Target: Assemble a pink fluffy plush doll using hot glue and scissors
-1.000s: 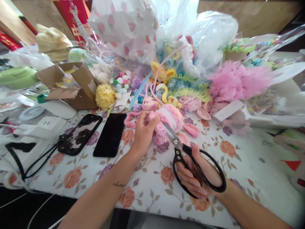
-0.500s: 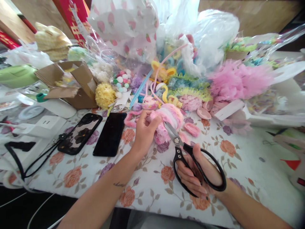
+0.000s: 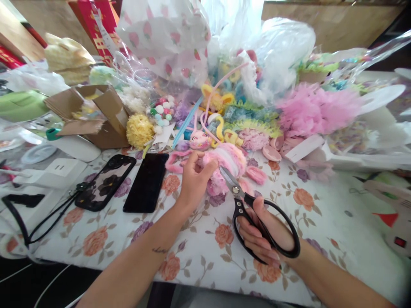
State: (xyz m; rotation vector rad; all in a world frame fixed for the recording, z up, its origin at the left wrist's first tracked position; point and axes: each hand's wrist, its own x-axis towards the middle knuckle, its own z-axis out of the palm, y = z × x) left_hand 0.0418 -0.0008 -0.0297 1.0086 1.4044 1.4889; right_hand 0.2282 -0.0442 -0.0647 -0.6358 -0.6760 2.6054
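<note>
A fluffy pink and white bundle (image 3: 229, 159) lies on the flowered tablecloth (image 3: 195, 231) near the middle. My left hand (image 3: 196, 175) pinches its left side between thumb and fingers. Through the black handles of the scissors (image 3: 239, 201) go the fingers and thumb of my right hand (image 3: 261, 231). The blades point up and left, their tips against the lower edge of the bundle, and look nearly closed. Just right of the bundle is a small pink fuzzy loop (image 3: 256, 175). Behind my left hand sits a pink doll face (image 3: 199, 139).
Two phones, one black (image 3: 146, 183) and one in a patterned case (image 3: 105, 182), lie at the left. Behind them stands an open cardboard box (image 3: 111, 109). Plastic bags, pompoms and pink tulle (image 3: 317, 109) fill the back. A glue gun (image 3: 390, 205) is at the right edge.
The scissor blades have come closer together, and the handles have drawn slightly inward in my right hand. My left hand keeps its pinch. The whole view has shifted slightly.
</note>
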